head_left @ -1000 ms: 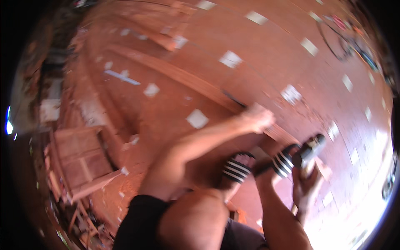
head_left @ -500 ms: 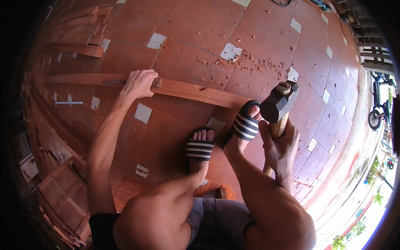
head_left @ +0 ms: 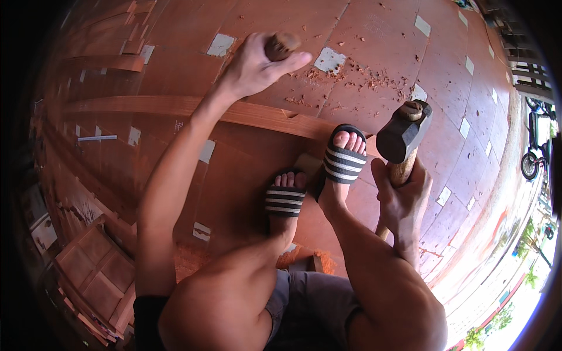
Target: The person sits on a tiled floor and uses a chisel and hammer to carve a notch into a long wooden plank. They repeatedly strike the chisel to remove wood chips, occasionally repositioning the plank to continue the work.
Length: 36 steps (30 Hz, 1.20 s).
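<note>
My left hand (head_left: 252,67) is raised above the far side of the long wooden beam (head_left: 263,121), closed around a chisel. Only the round end of the chisel's wooden handle (head_left: 282,45) shows; its blade is hidden behind the hand. A small notch is cut in the beam's upper edge. On the right, my right hand (head_left: 405,196) grips the wooden handle of a hammer (head_left: 404,133), its heavy dark head held up. My right foot, in a black-and-white striped slide sandal (head_left: 344,164), rests at the beam's right end. The left sandal (head_left: 285,199) stands nearer to me.
Wood shavings (head_left: 369,79) lie scattered over the tiled floor beyond the beam. Several wooden pieces (head_left: 105,62) are stacked at the far left. A panelled wooden frame (head_left: 96,272) stands at the lower left, and a thin white strip (head_left: 98,138) lies near the beam's left part.
My left hand has lifted off the beam with the chisel and swung up and to the right. The hammer in my right hand has shifted slightly right.
</note>
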Tool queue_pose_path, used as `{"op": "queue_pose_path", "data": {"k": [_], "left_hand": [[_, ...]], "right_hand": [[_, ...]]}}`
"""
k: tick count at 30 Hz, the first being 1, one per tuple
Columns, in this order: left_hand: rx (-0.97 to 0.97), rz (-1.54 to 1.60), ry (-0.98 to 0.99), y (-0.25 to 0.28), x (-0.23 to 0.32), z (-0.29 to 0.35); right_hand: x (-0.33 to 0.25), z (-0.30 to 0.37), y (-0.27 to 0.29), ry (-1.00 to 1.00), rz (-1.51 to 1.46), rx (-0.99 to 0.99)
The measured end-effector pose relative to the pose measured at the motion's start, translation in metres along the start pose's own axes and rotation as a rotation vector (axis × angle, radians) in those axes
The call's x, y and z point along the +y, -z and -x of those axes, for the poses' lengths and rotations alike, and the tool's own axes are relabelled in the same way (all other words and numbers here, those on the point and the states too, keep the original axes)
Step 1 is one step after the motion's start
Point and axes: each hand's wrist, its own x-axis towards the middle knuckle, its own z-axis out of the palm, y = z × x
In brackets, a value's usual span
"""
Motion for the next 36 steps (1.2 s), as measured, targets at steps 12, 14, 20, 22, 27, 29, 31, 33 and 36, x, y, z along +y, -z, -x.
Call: {"op": "queue_pose_path", "data": {"k": [12,14,20,22,27,29,31,33,36], "left_hand": [[0.052,0.360,-0.112,-0.048,0.000,0.016],[0.067,0.338,-0.138,-0.049,-0.003,0.020],[0.095,0.325,-0.148,-0.047,-0.009,0.027],[0.095,0.354,-0.121,-0.046,-0.009,0.029],[0.093,0.403,-0.118,-0.043,-0.010,0.031],[0.082,0.425,-0.122,-0.043,-0.011,0.029],[0.091,0.421,-0.096,-0.040,-0.009,0.032],[0.093,0.416,-0.099,-0.040,-0.007,0.032],[0.083,0.378,-0.163,-0.050,-0.004,0.027]], "right_hand": [[0.007,0.003,-0.018,0.061,-0.042,-0.064],[0.010,0.004,-0.022,0.069,-0.049,-0.066],[0.017,0.007,-0.032,0.104,-0.066,-0.067],[0.019,0.006,-0.036,0.110,-0.076,-0.065],[0.020,0.005,-0.040,0.136,-0.087,-0.072],[0.019,0.004,-0.040,0.146,-0.083,-0.067],[0.020,0.003,-0.042,0.160,-0.094,-0.076],[0.021,0.001,-0.042,0.183,-0.094,-0.075],[0.021,-0.002,-0.032,0.236,-0.077,-0.040]]}}
